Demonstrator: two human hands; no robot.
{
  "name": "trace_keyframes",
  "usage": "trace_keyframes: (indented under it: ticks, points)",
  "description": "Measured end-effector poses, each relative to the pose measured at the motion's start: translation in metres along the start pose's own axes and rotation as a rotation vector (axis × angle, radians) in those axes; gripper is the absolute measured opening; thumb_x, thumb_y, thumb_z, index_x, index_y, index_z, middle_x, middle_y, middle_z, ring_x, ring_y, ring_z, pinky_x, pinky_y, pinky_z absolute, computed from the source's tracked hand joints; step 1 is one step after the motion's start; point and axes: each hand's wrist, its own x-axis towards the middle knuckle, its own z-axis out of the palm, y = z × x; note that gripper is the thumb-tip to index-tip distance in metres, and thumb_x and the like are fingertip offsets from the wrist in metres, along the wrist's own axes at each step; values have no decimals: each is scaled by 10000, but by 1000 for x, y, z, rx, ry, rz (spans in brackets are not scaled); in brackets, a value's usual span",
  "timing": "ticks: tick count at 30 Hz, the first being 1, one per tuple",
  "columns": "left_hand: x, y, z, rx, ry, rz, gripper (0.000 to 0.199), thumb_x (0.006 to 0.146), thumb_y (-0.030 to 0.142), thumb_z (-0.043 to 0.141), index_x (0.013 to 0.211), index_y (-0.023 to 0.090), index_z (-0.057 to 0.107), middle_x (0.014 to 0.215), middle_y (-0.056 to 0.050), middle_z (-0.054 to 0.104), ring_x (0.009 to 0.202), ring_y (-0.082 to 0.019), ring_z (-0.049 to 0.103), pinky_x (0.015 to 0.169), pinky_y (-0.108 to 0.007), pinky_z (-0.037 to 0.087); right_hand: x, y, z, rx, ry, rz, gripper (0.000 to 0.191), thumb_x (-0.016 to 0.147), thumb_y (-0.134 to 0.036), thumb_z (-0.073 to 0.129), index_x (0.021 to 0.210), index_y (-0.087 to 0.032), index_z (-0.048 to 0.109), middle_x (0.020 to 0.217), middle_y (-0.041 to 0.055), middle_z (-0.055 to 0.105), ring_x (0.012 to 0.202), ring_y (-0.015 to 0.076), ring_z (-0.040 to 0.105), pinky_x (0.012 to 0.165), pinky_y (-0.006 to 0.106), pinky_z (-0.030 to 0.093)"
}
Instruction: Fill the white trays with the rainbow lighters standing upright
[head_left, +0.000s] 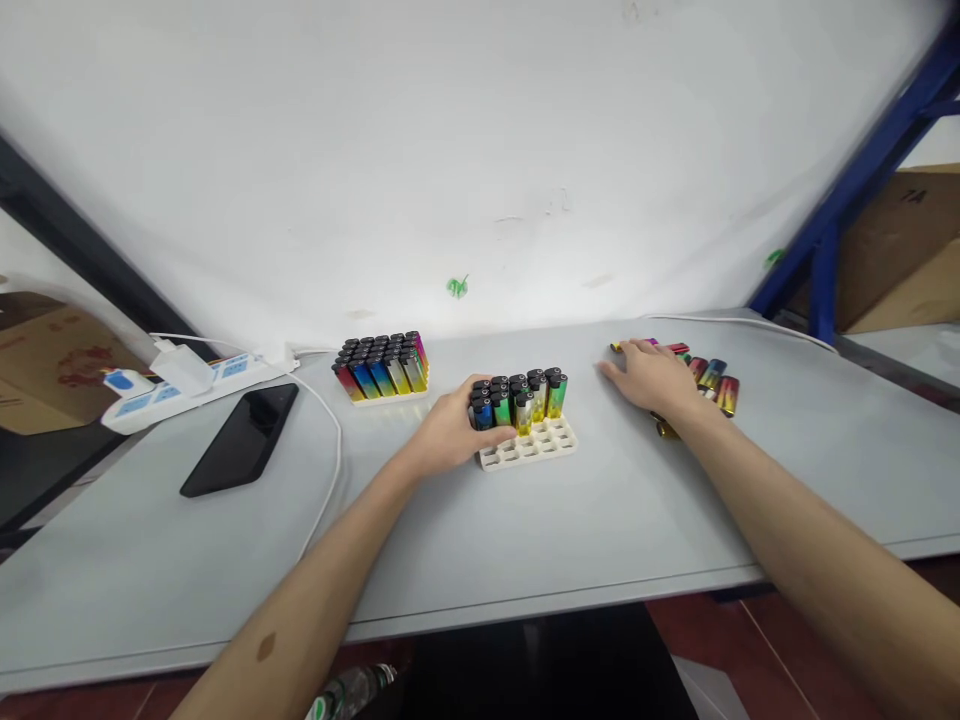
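A white slotted tray (531,446) stands mid-table, its back rows holding several upright lighters (537,393) with black tops; the front slots show bare. My left hand (457,430) is wrapped round the left side of the tray's lighters, thumb in front. At the right, my right hand (651,378) lies over a loose pile of coloured lighters (726,395), fingers partly spread; whatever is under its palm is hidden. A second tray (390,398), full of upright lighters (381,365), stands back left near the wall.
On the left of the grey table (420,550) lie a black phone (240,440), a white power strip (172,395) with plugs, and a cable (336,440) curving forward. Cardboard boxes stand beyond both ends. A blue frame (825,270) rises at the right.
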Motion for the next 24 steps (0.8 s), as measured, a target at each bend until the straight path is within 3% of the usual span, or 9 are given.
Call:
trace_keyframes:
  ticks: [3,9,14,18,24]
  points:
    - [0,-1,0,-6,-6,-6,611,710,456,747,1238,259,511,1115,-1,683,1015,-226,635,862,-334,502,-6,-5,-6,14,30,9,591,939,-535,312,1291,-132,562,1352,182,553,1214,381,497,966,490,405]
    - [-1,1,0,-16,-1,-7,585,713,452,740,1218,253,523,1103,-2,684,1016,-227,634,845,-325,506,-18,-14,-17,52,80,-55,491,920,-504,387,1131,-150,654,1159,156,639,1086,328,558,901,437,443]
    - [-2,4,-1,-28,-7,-4,561,725,431,732,1213,248,525,1090,-2,686,993,-216,639,834,-315,510,-20,-10,-15,24,148,-41,685,850,-644,456,1255,-112,607,1195,224,618,1153,389,521,965,485,394]
    - [-2,4,-1,-24,-2,-4,558,727,419,733,1214,246,524,1095,-3,687,989,-213,645,836,-312,510,-15,-1,-10,-17,11,-103,765,832,-715,425,1246,-103,622,1159,219,655,1224,416,472,1054,537,290]
    - [-2,4,-1,6,-5,-7,565,723,444,732,1211,251,520,1075,-1,693,974,-225,647,809,-321,503,-13,-1,-10,96,-30,-127,662,863,-610,483,1335,-153,571,1341,160,587,1244,405,456,1009,515,357]
